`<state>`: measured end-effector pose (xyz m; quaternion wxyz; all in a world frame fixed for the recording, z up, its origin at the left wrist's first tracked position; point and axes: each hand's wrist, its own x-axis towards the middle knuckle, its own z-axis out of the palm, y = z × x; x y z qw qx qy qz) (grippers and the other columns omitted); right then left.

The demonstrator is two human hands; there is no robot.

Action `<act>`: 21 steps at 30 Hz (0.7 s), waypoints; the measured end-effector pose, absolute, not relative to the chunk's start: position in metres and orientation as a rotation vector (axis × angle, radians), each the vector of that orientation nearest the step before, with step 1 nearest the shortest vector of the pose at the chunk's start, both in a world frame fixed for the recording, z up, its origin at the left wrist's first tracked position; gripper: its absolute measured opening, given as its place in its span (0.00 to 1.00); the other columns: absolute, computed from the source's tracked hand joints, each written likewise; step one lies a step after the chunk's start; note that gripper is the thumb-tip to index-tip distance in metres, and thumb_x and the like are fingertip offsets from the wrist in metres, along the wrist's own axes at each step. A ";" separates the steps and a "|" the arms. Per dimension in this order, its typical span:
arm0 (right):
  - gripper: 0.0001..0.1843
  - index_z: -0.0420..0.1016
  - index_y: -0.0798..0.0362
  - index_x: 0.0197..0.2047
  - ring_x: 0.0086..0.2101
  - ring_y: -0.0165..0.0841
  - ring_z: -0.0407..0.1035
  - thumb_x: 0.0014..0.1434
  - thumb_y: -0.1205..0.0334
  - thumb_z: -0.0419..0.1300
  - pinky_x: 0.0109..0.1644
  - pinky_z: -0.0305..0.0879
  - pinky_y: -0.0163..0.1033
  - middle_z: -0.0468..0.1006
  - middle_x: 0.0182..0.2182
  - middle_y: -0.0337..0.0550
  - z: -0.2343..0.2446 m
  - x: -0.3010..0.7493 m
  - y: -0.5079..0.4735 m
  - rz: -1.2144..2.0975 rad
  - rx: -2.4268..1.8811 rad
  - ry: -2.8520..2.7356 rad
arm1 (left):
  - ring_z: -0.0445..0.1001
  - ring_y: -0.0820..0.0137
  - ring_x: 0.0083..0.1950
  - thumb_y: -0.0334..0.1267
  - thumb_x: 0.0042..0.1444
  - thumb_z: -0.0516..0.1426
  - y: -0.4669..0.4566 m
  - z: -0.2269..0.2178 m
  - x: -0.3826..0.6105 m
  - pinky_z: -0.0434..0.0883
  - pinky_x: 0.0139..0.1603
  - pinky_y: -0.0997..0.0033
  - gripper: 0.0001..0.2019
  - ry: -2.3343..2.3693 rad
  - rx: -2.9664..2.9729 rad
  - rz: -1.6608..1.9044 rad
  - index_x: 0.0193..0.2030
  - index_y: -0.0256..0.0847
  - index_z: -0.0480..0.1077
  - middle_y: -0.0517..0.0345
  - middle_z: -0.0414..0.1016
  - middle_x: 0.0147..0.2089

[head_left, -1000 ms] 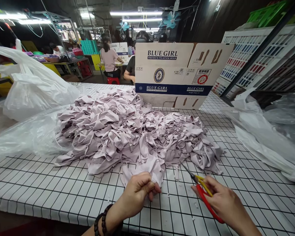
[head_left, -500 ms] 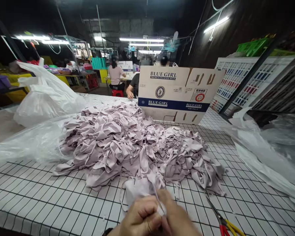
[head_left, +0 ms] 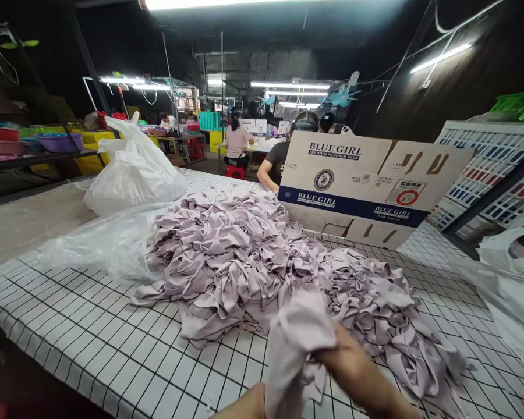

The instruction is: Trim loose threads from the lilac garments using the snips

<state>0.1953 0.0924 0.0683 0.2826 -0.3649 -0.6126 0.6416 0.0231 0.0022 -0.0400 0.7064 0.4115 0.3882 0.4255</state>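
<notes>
So one limp, pale mauve-grey cloth piece (head_left: 292, 343) is up off the table, right between the two hands, and that's what's being worked. My guess is the step in hand is just handling this one piece, both hands on it at once. I'd say the next move calls for a firm hold on the upper fold and some slack kept below, cuz the stuff looks floppy and easy to bunch up.

The right hand (head_left: 351, 361) comes in from the right and seems to have hold of the cloth, its fingers mostly lost under the top fold. The left hand (head_left: 252, 400) is at the bottom edge, and its fingers are behind the cloth, so can't tell if they're pinched or spread.

Looks-wise: thin, matte, softly creased, bunched into a tube-ish shape. The top is motion-blurred, and the lower end drops out of view just beside the left hand.

Straight past the right fingers there's a big crumpled heap of matching mauve-grey cloth (head_left: 227, 233) on a white, black-gridded table cover (head_left: 91, 343). Farther beyond them stands a white-and-navy cardboard BLUE GIRL box (head_left: 344, 169), and well left of them a clear, crinkly plastic sheet (head_left: 105, 250) touches the heap.
</notes>
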 end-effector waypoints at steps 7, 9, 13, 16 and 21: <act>0.22 0.74 0.51 0.52 0.45 0.41 0.67 0.52 0.60 0.61 0.52 0.63 0.45 0.76 0.42 0.46 0.043 0.183 0.130 1.381 -1.035 -1.884 | 0.55 0.81 0.17 0.48 0.47 0.64 0.027 -0.010 -0.024 0.54 0.16 0.81 0.16 1.223 0.489 1.379 0.38 0.40 0.72 0.66 0.66 0.23; 0.21 0.76 0.50 0.50 0.50 0.42 0.64 0.51 0.60 0.62 0.57 0.58 0.45 0.73 0.48 0.47 0.022 0.166 0.116 1.484 -0.883 -1.917 | 0.72 0.71 0.31 0.46 0.48 0.62 0.035 0.005 -0.023 0.69 0.30 0.76 0.13 1.328 0.553 1.529 0.37 0.41 0.74 0.58 0.74 0.33; 0.19 0.77 0.51 0.42 0.43 0.39 0.68 0.47 0.52 0.67 0.53 0.61 0.46 0.77 0.39 0.45 -0.010 0.125 0.079 1.961 -0.590 -1.407 | 0.70 0.57 0.54 0.41 0.47 0.60 0.047 0.028 -0.006 0.66 0.58 0.64 0.06 1.459 0.779 1.574 0.31 0.43 0.76 0.52 0.77 0.44; 0.21 0.75 0.53 0.39 0.32 0.36 0.69 0.43 0.50 0.69 0.42 0.66 0.45 0.76 0.28 0.42 -0.018 0.106 0.062 2.208 -0.582 -0.963 | 0.67 0.55 0.59 0.41 0.50 0.58 0.055 0.033 0.000 0.61 0.62 0.63 0.09 1.513 0.862 1.491 0.36 0.42 0.76 0.50 0.76 0.48; 0.16 0.74 0.57 0.32 0.17 0.24 0.55 0.44 0.55 0.69 0.29 0.63 0.37 0.62 0.13 0.29 -0.019 0.116 0.066 2.260 -0.887 -1.078 | 0.69 0.58 0.53 0.42 0.55 0.54 0.055 0.028 -0.012 0.64 0.57 0.64 0.15 1.385 1.208 1.180 0.46 0.39 0.73 0.49 0.74 0.47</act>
